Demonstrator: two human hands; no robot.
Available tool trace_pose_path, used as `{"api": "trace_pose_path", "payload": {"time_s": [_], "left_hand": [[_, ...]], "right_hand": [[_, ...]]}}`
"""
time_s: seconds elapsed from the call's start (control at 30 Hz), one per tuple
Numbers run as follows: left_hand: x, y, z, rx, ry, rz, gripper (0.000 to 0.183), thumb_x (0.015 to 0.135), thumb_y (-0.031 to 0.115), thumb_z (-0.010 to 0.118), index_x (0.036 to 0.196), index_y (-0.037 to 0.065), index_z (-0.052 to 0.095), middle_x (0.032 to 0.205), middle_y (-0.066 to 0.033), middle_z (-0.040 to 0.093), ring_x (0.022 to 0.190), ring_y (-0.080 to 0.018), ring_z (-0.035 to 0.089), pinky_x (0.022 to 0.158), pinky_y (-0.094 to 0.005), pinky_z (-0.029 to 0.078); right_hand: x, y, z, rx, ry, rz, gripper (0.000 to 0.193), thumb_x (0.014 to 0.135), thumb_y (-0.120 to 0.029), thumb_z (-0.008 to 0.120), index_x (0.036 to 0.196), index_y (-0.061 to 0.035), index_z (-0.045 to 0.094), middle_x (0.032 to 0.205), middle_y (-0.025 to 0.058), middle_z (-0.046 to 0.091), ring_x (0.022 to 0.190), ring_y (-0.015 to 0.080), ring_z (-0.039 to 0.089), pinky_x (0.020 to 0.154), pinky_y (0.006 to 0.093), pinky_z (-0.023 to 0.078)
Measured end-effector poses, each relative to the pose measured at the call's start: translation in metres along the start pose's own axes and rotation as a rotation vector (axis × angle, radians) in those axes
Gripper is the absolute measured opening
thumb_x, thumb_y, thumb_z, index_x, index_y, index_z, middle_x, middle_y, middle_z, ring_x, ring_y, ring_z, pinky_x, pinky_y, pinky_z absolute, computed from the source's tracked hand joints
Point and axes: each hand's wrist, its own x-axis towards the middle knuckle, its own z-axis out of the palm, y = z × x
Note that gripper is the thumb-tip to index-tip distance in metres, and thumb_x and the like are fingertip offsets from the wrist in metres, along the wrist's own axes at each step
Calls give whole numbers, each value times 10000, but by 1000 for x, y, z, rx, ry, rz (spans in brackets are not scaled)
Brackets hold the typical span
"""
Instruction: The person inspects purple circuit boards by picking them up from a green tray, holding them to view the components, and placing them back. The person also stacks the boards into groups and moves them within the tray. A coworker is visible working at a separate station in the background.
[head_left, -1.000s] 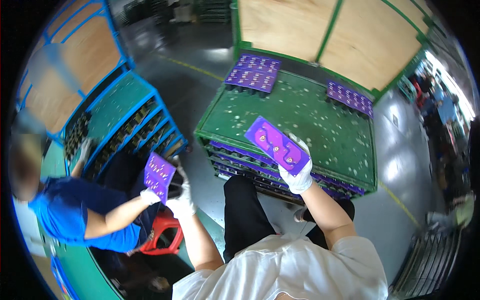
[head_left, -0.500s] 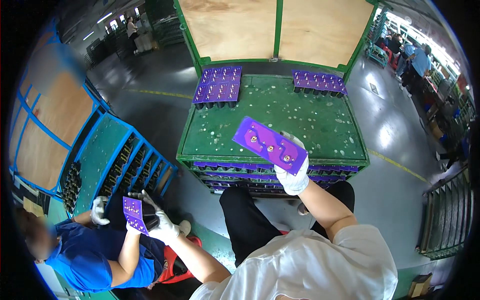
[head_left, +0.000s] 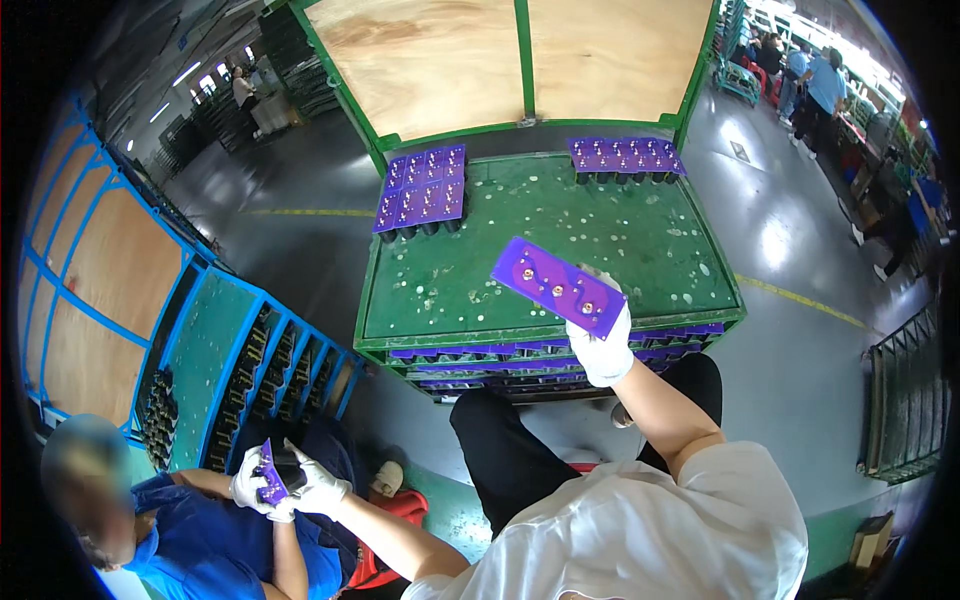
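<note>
My right hand (head_left: 603, 348), in a white glove, grips the right end of a purple circuit board (head_left: 558, 290) with three metal terminals along its middle. It holds the board tilted above the near edge of a green cart top (head_left: 500, 270). Out to the left, my gloved left hand (head_left: 318, 492) closes round a smaller purple circuit board with black cylinders (head_left: 268, 474), seen nearly edge-on. A co-worker's gloved hands (head_left: 247, 482) touch the same board from the other side. My left fingertips are partly hidden behind it.
Boards on black cylinders stand in a left block (head_left: 422, 188) and a right block (head_left: 627, 156) on the cart; more fill its lower shelves (head_left: 560, 362). A seated co-worker in blue (head_left: 225, 535) is close on my left, beside a blue-framed rack (head_left: 215, 340). Another rack (head_left: 905, 395) stands right.
The smaller board has turned from face-up to nearly edge-on, and the co-worker's other hand has come in to it. The right-hand board has shifted slightly right in view.
</note>
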Motion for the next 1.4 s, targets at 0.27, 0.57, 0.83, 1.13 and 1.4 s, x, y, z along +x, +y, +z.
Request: {"api": "trace_pose_path", "payload": {"time_s": [0.27, 0.57, 0.83, 1.13, 1.4], "left_hand": [[0, -59, 19, 5, 624, 103, 724, 1014, 504, 399, 1561, 112, 132, 1612, -199, 167, 1413, -495, 281, 1128, -635, 307], [-37, -235, 11, 426, 559, -650, 544, 1043, 406, 383, 1383, -18, 414, 1479, -205, 412, 1383, -350, 385, 1160, -469, 343], [-120, -365, 6, 1863, -865, -289, 294, 931, 214, 618, 1101, -20, 666, 1080, -188, 682, 1005, -336, 648, 916, -436, 504], [-133, -376, 15, 2122, -936, -25, 261, 889, 213, 600, 984, -14, 687, 1147, -229, 637, 1069, -391, 589, 949, -478, 470], [-266, -339, 18, 1678, -1042, -104, 139, 746, 25, 581, 876, 52, 622, 857, -164, 625, 837, -358, 605, 775, -486, 485]], "right_hand": [[2, 58, -19, -297, -49, 97, 459, 817, -138, 728, 1226, -10, 564, 1138, 180, 655, 1015, 311, 669, 882, 390, 529], [-17, 117, -57, -488, -149, 280, 395, 791, -200, 749, 1124, -55, 595, 989, 159, 667, 877, 340, 668, 785, 422, 536], [-7, 103, -51, -673, -533, 412, 442, 759, -399, 736, 1011, -46, 653, 982, 189, 662, 872, 334, 668, 793, 430, 546], [-19, 124, -50, -895, -378, 249, 507, 786, -462, 711, 1053, -37, 644, 1094, 177, 655, 1116, 346, 599, 967, 479, 454], [-21, 129, -33, -870, -379, 389, 541, 817, -555, 640, 1037, -64, 698, 1076, 168, 652, 1157, 372, 558, 1009, 509, 412]]}}
